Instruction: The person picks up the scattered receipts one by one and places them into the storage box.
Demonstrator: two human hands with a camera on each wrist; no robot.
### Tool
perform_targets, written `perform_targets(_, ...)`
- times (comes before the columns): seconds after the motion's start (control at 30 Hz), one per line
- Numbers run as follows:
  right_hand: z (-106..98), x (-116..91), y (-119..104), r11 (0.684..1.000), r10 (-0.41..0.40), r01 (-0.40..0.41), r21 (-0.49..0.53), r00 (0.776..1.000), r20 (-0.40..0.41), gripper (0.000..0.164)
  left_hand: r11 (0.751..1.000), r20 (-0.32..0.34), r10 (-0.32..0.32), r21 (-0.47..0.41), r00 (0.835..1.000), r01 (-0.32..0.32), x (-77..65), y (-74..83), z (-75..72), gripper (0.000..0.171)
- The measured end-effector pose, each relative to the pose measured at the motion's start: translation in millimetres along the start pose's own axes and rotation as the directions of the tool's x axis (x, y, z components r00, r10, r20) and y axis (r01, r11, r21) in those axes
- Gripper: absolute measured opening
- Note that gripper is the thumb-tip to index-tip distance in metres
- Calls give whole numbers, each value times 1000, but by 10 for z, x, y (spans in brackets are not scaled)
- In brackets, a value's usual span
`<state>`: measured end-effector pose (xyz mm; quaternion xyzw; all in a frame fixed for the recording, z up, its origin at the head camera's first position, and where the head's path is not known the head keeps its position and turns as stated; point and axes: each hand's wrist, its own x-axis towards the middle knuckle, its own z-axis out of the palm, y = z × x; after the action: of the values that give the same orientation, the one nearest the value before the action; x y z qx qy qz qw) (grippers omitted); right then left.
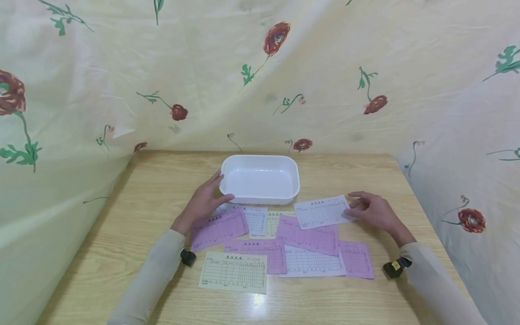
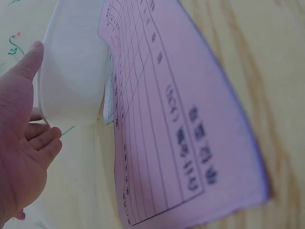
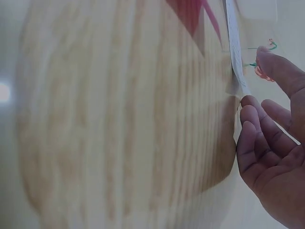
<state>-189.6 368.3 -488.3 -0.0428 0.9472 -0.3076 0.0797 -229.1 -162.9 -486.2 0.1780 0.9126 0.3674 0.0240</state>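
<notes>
Floral cloth (image 1: 203,67) as bkgd, wood table (image 1: 162,180) in front. White tray (image 1: 259,201) ctr, nr table's far edge. L hand (image 1: 203,201) at tray's left end, fingers loosely spread, touching it, not clenched. R hand (image 1: 375,213) at right end of white slip (image 1: 322,213), fingers bent; pinching or just touching, can't tell. Slip just in front of tray's right corner, partly over pink slip (image 1: 308,232). Yellow slip (image 1: 233,273) nearer person, w/ more slips between.
</notes>
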Motion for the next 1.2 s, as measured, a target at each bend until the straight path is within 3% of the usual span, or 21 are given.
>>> perform_targets(0.5, 74, 50, -52, 1000, 17, -17, -12, 1000, 0, 74, 1000, 12, -19, -13, 1000, 19, 2, 9, -6, 95)
perform_targets(1.2, 105, 40, -36, 998, 7, -8, -69, 1000, -22, 50, 999, 7, -8, -34, 1000, 9, -5, -12, 0, 95)
